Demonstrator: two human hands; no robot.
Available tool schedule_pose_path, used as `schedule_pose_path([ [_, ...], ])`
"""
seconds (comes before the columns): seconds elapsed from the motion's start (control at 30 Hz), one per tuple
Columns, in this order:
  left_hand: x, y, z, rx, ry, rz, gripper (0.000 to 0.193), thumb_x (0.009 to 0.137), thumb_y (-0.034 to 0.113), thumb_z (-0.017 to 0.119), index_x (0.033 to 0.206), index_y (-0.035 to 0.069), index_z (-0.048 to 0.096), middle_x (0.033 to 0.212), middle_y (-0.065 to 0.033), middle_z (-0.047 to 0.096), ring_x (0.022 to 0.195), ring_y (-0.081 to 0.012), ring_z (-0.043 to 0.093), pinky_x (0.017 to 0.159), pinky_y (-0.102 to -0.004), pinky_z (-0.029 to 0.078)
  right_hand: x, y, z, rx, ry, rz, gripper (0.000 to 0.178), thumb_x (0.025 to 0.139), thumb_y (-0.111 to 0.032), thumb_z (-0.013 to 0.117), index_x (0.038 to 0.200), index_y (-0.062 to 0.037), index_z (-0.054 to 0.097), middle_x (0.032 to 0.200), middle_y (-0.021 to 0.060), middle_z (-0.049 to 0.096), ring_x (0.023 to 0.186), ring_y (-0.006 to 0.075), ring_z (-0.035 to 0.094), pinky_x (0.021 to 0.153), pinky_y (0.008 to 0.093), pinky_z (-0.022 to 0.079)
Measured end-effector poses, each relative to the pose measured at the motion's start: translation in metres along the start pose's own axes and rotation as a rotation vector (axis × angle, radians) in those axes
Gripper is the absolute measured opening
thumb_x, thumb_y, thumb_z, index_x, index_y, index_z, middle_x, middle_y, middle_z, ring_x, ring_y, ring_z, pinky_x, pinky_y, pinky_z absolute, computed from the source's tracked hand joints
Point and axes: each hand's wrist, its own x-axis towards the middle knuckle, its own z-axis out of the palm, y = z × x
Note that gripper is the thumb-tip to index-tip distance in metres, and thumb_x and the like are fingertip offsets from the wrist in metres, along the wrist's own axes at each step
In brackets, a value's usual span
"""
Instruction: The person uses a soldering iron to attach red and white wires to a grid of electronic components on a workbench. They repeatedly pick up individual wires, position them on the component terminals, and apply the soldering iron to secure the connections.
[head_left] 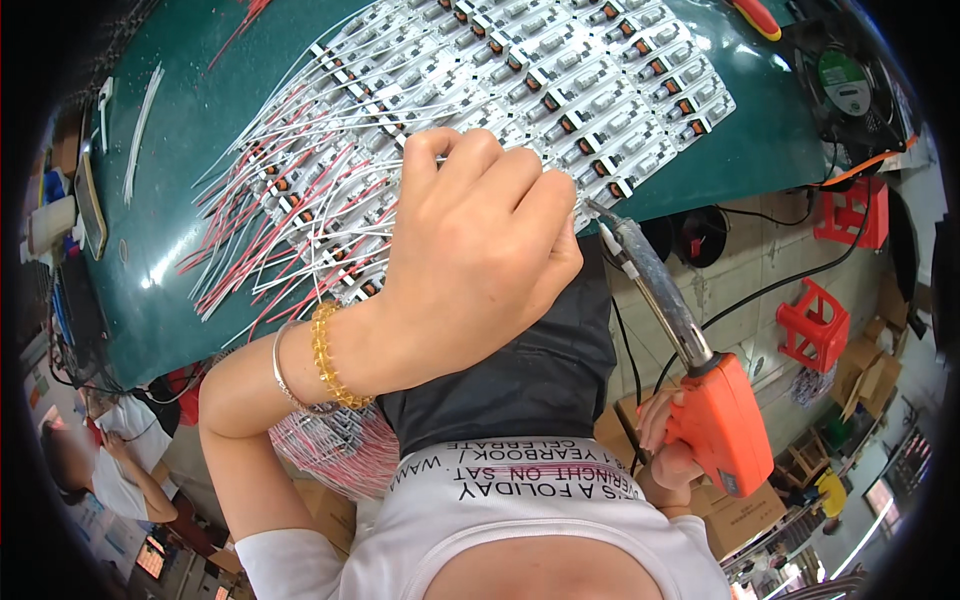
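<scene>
My left hand (480, 235) is closed above the near edge of a panel of small white circuit boards (610, 95), knuckles up. Its fingertips, and whatever they pinch, are hidden under the hand. In my right hand (665, 440) is an orange-handled soldering gun (728, 420), its metal barrel pointing up and left. The tip reaches the near edge of the panel, just right of my left fingers; contact cannot be made out. Thin red and white wires (250, 215) fan out leftward from the boards beside my left wrist.
The panel lies on a green tabletop (720, 165). White cable ties (143, 135) lie at its left; a black fan (845, 85) and a red-yellow handle (757, 16) sit upper right. Red stools (815, 325) stand beyond the right edge. Another person (130, 445) is at lower left.
</scene>
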Motion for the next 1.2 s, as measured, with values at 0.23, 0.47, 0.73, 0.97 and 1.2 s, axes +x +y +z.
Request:
schedule_pose_path([
  [0.23, 0.002, 0.0, -0.002, 0.011, 0.002, 0.004, 0.021, 0.064, 0.002, 0.072, 0.069, 0.008, 0.052, 0.068, -0.0046, 0.048, 0.072, -0.0259, 0.05, 0.076, -0.0391, 0.038, -0.049, 0.079, -0.013, 0.008, 0.093, -0.238, 0.079, 0.08, -0.068, 0.061, 0.112, 0.0034, 0.05, 0.052, -0.0043, 0.044, 0.048, 0.011, 0.047, 0.051, 0.0257, 0.041],
  [0.47, 0.003, -0.001, 0.002, 0.005, 0.011, 0.015, 0.021, 0.064, 0.002, 0.072, 0.069, 0.008, 0.052, 0.068, -0.0047, 0.048, 0.072, -0.026, 0.05, 0.076, -0.039, 0.038, -0.042, 0.036, -0.006, -0.107, 0.191, -0.005, 0.086, 0.08, -0.068, 0.061, 0.122, 0.0048, 0.048, 0.053, -0.0055, 0.043, 0.047, 0.0095, 0.045, 0.051, 0.0256, 0.042],
  [0.73, 0.003, -0.002, -0.003, -0.02, -0.001, 0.027, 0.018, 0.065, 0.003, 0.073, 0.071, 0.008, 0.056, 0.068, -0.0046, 0.05, 0.07, -0.0258, 0.05, 0.075, -0.039, 0.038, 0.016, -0.002, 0.018, 0.178, 0.202, -0.132, 0.082, 0.082, -0.067, 0.059, 0.125, 0.0011, 0.047, 0.051, -0.0042, 0.042, 0.042, 0.0102, 0.042, 0.048, 0.0259, 0.041],
  [0.97, 0.01, -0.044, -0.098, 0.402, 0.27, -0.063, 0.006, 0.075, 0.007, 0.07, 0.08, 0.006, 0.068, 0.077, -0.0073, 0.064, 0.071, -0.0236, 0.058, 0.075, -0.037, 0.043, 0.068, -0.003, -0.006, 0.109, 0.43, -0.264, 0.081, 0.081, -0.063, 0.064, 0.122, 0.0061, 0.048, 0.052, -0.0009, 0.044, 0.043, 0.0121, 0.044, 0.05, 0.0277, 0.043],
  [1.2, -0.058, -0.223, -0.174, 0.824, 0.171, -0.527, 0.007, 0.086, 0.016, 0.069, 0.088, 0.009, 0.07, 0.086, -0.0067, 0.067, 0.081, -0.024, 0.063, 0.076, -0.0354, 0.046, 0.136, -0.048, -0.086, -0.007, 0.487, -0.613, 0.063, 0.092, -0.039, 0.063, 0.124, 0.0117, 0.044, 0.058, 0.0005, 0.043, 0.047, 0.0098, 0.039, 0.046, 0.0254, 0.035],
])
